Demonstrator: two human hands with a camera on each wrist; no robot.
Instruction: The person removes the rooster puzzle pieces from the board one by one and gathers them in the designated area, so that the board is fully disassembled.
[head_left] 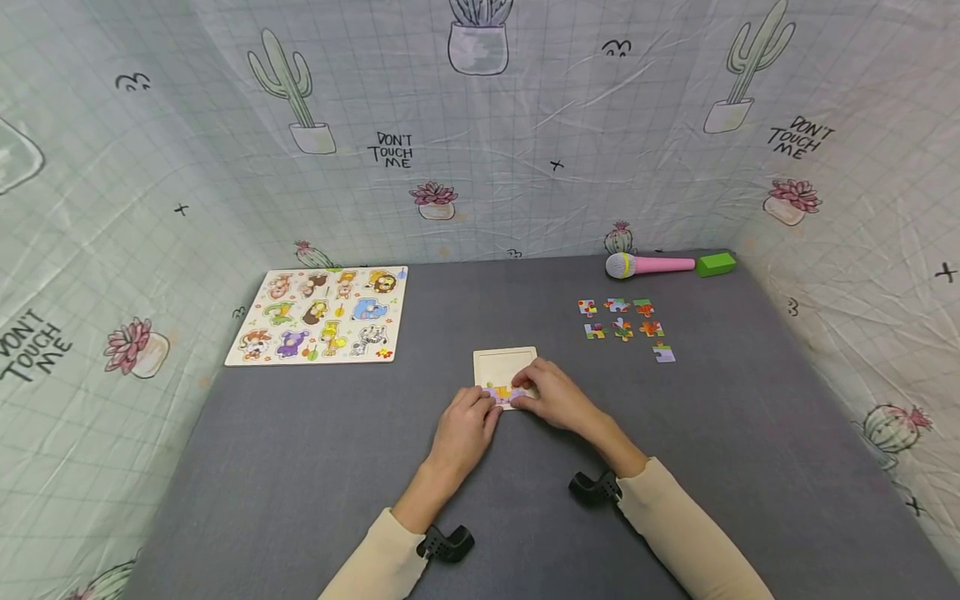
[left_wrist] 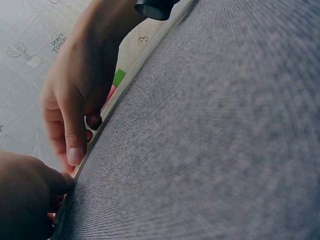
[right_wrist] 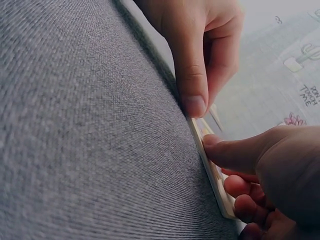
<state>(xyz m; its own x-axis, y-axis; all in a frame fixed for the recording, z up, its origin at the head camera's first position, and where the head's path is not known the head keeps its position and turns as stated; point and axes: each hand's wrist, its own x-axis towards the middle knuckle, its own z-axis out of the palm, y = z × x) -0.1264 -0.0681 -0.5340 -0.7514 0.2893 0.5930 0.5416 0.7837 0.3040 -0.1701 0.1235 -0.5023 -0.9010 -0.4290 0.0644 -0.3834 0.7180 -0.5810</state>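
Note:
A small square wooden puzzle tray (head_left: 495, 365) lies on the table in front of me. Along its near side sit colourful puzzle pieces (head_left: 500, 393) in orange and lilac; the upper part of the tray bed shows bare wood. My left hand (head_left: 461, 427) holds the tray's near left corner, its thumb at the edge in the right wrist view. Over the near right part, my right hand (head_left: 561, 398) has curled fingers and thumb on a puzzle piece at the lower right, mostly hidden under the fingertips. Its thumb (right_wrist: 225, 147) rests close by the near rim.
Several loose puzzle pieces (head_left: 622, 329) lie in rows to the right. Behind them are a pink toy microphone (head_left: 663, 264) and a green block (head_left: 716, 264). A wooden animal puzzle board (head_left: 318, 317) lies at the back left. Printed cloth (head_left: 525, 208) walls the table.

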